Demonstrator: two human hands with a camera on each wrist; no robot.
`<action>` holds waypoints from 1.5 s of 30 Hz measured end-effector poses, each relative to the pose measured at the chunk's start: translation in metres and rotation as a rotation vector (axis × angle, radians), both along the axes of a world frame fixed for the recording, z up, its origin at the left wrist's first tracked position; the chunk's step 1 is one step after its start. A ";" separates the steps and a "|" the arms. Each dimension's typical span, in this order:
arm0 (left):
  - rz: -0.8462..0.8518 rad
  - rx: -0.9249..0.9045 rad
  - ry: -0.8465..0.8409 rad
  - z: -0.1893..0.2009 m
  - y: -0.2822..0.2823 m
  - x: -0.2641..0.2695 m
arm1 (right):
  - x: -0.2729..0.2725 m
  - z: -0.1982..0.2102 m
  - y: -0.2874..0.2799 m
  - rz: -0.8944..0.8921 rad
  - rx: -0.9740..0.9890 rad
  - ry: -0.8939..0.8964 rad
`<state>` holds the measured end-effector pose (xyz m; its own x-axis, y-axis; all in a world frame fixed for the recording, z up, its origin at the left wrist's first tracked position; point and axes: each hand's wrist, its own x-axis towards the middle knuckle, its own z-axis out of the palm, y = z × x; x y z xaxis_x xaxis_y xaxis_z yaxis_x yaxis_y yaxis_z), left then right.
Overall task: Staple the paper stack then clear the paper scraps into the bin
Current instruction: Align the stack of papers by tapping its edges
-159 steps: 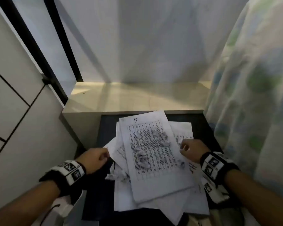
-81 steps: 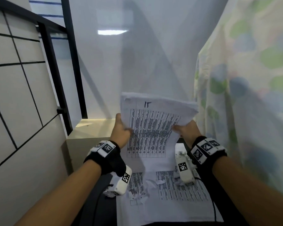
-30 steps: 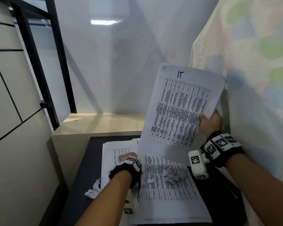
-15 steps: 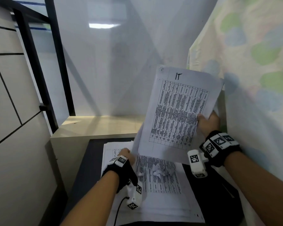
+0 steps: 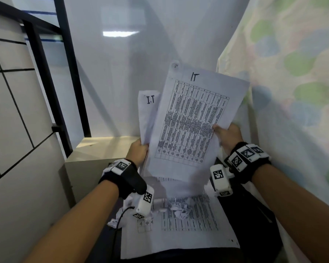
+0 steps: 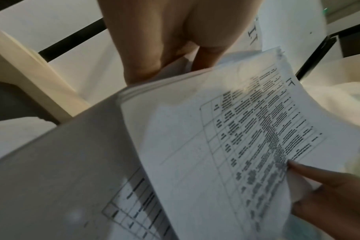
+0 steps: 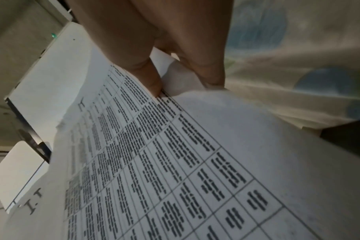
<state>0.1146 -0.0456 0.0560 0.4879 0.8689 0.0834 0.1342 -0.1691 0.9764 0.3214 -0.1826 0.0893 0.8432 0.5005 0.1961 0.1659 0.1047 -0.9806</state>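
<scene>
Two sets of printed sheets are held upright above the dark desk (image 5: 241, 209). My right hand (image 5: 227, 134) grips the front stack of sheets (image 5: 194, 122) by its right edge, thumb on the print (image 7: 152, 81). My left hand (image 5: 138, 150) pinches a second, curled set of sheets (image 5: 147, 114) by its lower left edge, just behind the first (image 6: 226, 129). More printed sheets (image 5: 179, 230) lie flat on the desk, with crumpled paper scraps (image 5: 179, 210) on them. No stapler or bin is in view.
A beige cabinet (image 5: 95, 154) stands behind the desk at the left. A white wall (image 5: 131, 73) is ahead, a black frame (image 5: 68, 69) and tiled wall at the left. A patterned curtain (image 5: 292, 92) hangs close on the right. A small scrap (image 5: 112, 223) lies at the sheets' left edge.
My left hand has risen from the desk with a second set of sheets and brought it up beside the stack in my right hand, which stayed raised.
</scene>
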 end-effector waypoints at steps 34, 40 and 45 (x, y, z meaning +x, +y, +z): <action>-0.002 0.239 0.011 0.022 -0.040 -0.008 | -0.035 -0.014 -0.004 0.116 0.057 -0.009; 0.048 0.197 -0.104 0.032 -0.039 -0.011 | -0.041 0.001 -0.010 0.157 0.103 -0.153; 0.016 0.112 0.003 -0.002 -0.040 -0.019 | -0.045 -0.049 -0.011 0.172 -0.097 -0.097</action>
<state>0.0960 -0.0854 0.0535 0.4743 0.8618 0.1796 0.1403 -0.2754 0.9510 0.2763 -0.1940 0.0406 0.7233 0.6559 0.2159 0.2474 0.0458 -0.9678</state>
